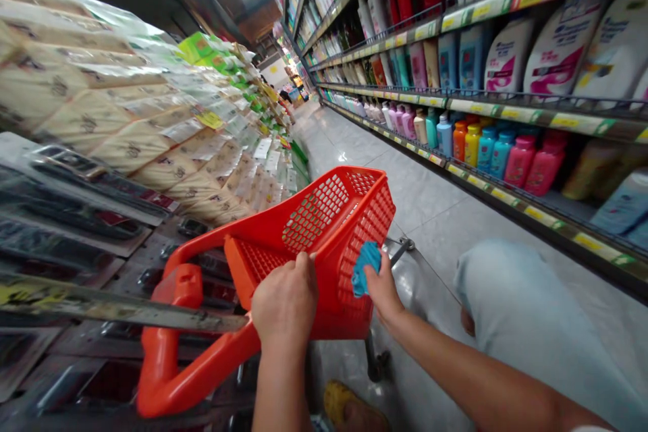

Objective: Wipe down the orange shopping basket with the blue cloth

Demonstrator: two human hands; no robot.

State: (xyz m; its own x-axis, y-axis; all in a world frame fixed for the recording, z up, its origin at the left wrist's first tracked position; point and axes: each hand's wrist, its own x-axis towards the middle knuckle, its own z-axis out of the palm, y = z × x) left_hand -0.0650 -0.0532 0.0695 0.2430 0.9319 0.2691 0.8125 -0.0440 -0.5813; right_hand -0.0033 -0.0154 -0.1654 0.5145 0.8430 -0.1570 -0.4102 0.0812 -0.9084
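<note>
A red plastic shopping cart [324,243] with meshed sides stands before me, seen tilted. My left hand [286,297] is closed over the cart's near upper rim, its fingers wrapped on the edge. In my right hand [383,287] is a crumpled blue cloth [366,268], pressed against the cart's meshed outer side. The cart's thick red handle [202,378] extends to the lower left. Nothing shows inside the visible part of the basket.
Shelves of shampoo bottles [549,54] line the right side of the aisle. On the left, packaged goods [116,94] are stacked high, near a worn shelf edge [121,307]. The tiled floor [344,138] runs between. My bent knee [511,297] is at right.
</note>
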